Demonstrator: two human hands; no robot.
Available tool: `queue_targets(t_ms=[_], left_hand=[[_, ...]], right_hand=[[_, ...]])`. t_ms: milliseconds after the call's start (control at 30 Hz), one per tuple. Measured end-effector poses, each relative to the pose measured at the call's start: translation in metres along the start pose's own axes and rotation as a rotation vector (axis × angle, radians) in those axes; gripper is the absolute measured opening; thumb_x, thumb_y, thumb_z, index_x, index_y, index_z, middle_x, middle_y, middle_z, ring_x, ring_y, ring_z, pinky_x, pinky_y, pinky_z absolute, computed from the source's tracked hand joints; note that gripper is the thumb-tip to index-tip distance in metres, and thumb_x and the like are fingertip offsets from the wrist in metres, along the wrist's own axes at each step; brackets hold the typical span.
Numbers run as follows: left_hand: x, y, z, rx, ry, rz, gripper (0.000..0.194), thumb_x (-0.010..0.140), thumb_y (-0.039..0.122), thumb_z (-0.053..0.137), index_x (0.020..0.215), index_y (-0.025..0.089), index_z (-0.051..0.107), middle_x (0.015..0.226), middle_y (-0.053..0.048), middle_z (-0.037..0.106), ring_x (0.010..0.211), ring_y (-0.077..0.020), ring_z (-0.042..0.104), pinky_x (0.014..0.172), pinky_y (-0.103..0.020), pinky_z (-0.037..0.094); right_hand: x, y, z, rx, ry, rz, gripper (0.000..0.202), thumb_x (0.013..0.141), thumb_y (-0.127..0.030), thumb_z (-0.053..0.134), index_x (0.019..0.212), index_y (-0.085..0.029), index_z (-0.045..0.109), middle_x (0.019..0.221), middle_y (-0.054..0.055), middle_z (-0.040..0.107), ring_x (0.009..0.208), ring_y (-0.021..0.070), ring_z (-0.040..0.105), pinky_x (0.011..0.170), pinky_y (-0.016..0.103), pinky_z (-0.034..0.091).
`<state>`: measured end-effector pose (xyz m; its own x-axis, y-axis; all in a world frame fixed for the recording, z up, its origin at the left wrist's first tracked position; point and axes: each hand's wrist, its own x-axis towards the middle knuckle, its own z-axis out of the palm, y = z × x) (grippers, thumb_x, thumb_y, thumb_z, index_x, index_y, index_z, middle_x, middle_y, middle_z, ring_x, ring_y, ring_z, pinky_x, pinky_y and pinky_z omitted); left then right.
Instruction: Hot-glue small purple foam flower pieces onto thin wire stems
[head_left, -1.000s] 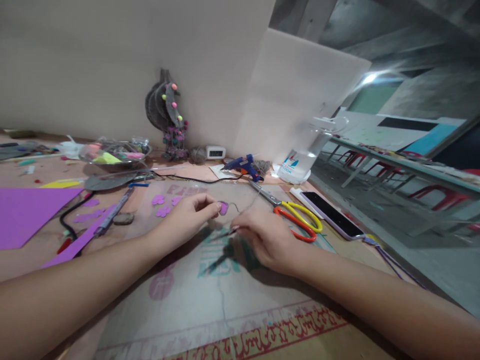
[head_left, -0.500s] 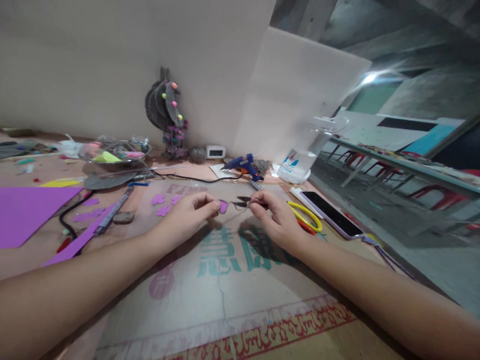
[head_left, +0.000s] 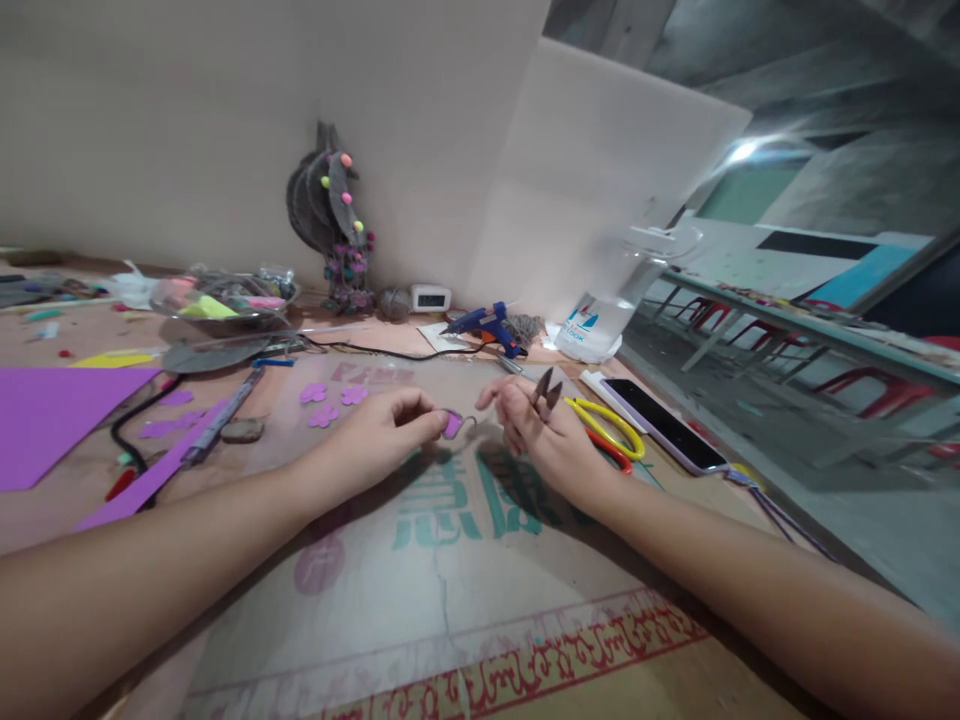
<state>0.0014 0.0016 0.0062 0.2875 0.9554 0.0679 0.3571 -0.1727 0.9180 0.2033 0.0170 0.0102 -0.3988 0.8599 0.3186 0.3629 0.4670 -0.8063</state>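
Observation:
My left hand point(head_left: 401, 430) pinches a small purple foam piece point(head_left: 452, 425) between thumb and fingertips. A thin curled strip point(head_left: 470, 421) sticks out from the piece towards the right. Across a small gap, my right hand point(head_left: 536, 430) is closed around a pair of scissors point(head_left: 549, 392). Their dark blades point up and slightly apart above the knuckles, while the handles are hidden in the hand. The right index finger reaches left, close to the strip. Several purple flower cut-outs point(head_left: 324, 416) lie on the printed board point(head_left: 360, 600) behind my left hand.
Yellow handles point(head_left: 619, 428) and a phone point(head_left: 664, 425) lie beside my right hand. Behind stand a blue glue gun point(head_left: 491, 325), a small clock point(head_left: 431, 299) and a clear plastic cup point(head_left: 596, 325). Purple foam sheet point(head_left: 67, 420), a pen point(head_left: 225, 415) and a filled bowl point(head_left: 225, 310) are left.
The scissors have swung from pointing left at the foam piece to pointing up in my right hand. That hand's index finger now extends left. My left hand has shifted slightly right.

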Motion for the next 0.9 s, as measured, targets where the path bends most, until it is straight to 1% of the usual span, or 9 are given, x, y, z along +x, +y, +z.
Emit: queue_targets(t_ms=[67,167,267,367,433,500,633,733,900], left_hand=[[0.0007,-0.0008,-0.0001,0.018,0.002,0.022,0.025,0.082,0.038,0.05,0.071,0.017,0.057,0.068,-0.001,0.062,0.062,-0.0132,0.054,0.054,-0.023,0.037],[0.0008,-0.0006,-0.0001,0.029,-0.001,0.034,0.025,0.082,0.037,0.05,0.07,0.017,0.058,0.067,0.0,0.061,0.063,-0.0136,0.055,0.057,-0.024,0.038],[0.0,-0.0005,-0.0001,0.029,0.002,0.026,0.025,0.082,0.037,0.049,0.071,0.017,0.058,0.067,0.0,0.061,0.061,-0.013,0.054,0.056,-0.024,0.037],[-0.0001,-0.0017,-0.0005,0.035,0.003,0.039,0.026,0.082,0.039,0.049,0.071,0.018,0.057,0.069,0.0,0.061,0.064,-0.0136,0.054,0.058,-0.024,0.038],[0.0003,-0.0027,-0.0009,0.049,0.001,0.056,0.026,0.082,0.039,0.048,0.071,0.018,0.058,0.069,0.0,0.06,0.067,-0.0146,0.055,0.061,-0.025,0.038],[0.0007,-0.0034,-0.0013,0.062,0.001,0.068,0.026,0.082,0.039,0.049,0.071,0.017,0.058,0.069,0.0,0.06,0.068,-0.0153,0.055,0.062,-0.026,0.038],[0.001,-0.0039,-0.0015,0.077,0.006,0.046,0.026,0.081,0.04,0.049,0.072,0.018,0.059,0.07,0.0,0.062,0.067,-0.0152,0.056,0.06,-0.026,0.038],[0.0008,-0.0042,-0.0008,0.086,0.006,0.051,0.026,0.081,0.04,0.049,0.072,0.018,0.059,0.069,0.0,0.062,0.066,-0.0149,0.055,0.059,-0.025,0.037],[0.0004,-0.0039,0.0008,0.107,-0.012,0.073,0.025,0.08,0.04,0.05,0.072,0.018,0.059,0.066,0.001,0.058,0.062,-0.0134,0.05,0.057,-0.024,0.035]], right_hand=[[0.001,0.0007,0.001,0.072,-0.065,0.056,0.033,0.094,-0.045,0.035,0.098,-0.018,0.055,0.056,-0.006,0.038,0.046,0.0083,0.038,0.046,0.023,0.033],[0.0033,-0.0005,0.0023,0.152,-0.147,0.156,0.03,0.092,-0.039,0.042,0.107,-0.018,0.056,0.056,-0.006,0.044,0.042,0.0065,0.036,0.041,0.022,0.03],[0.0049,-0.0034,0.0023,0.173,-0.132,0.205,0.026,0.086,-0.034,0.052,0.103,-0.016,0.059,0.074,0.0,0.059,0.045,0.0051,0.042,0.042,0.022,0.034],[0.0052,-0.0053,0.0022,0.114,-0.122,0.184,0.025,0.078,-0.032,0.063,0.098,-0.016,0.062,0.086,0.004,0.064,0.062,0.0097,0.056,0.054,0.024,0.044],[0.0051,-0.0048,0.0028,0.101,-0.12,0.183,0.026,0.075,-0.029,0.066,0.097,-0.017,0.062,0.089,0.004,0.065,0.071,0.0123,0.06,0.061,0.026,0.047],[0.0051,-0.0029,0.0034,0.109,-0.118,0.196,0.022,0.075,-0.026,0.065,0.094,-0.018,0.061,0.087,0.003,0.065,0.072,0.0127,0.061,0.065,0.027,0.048],[0.0056,0.0014,0.0037,0.046,-0.093,0.172,0.011,0.076,-0.028,0.062,0.081,-0.017,0.06,0.074,0.0,0.06,0.065,0.011,0.055,0.062,0.026,0.045],[0.006,0.0009,0.0039,0.007,-0.074,0.163,0.012,0.077,-0.029,0.06,0.077,-0.018,0.06,0.069,-0.001,0.057,0.063,0.0108,0.051,0.061,0.026,0.042],[0.0063,-0.0055,0.0055,-0.036,-0.048,0.161,0.013,0.077,-0.03,0.059,0.074,-0.018,0.059,0.069,0.0,0.056,0.064,0.0116,0.05,0.06,0.026,0.04]])
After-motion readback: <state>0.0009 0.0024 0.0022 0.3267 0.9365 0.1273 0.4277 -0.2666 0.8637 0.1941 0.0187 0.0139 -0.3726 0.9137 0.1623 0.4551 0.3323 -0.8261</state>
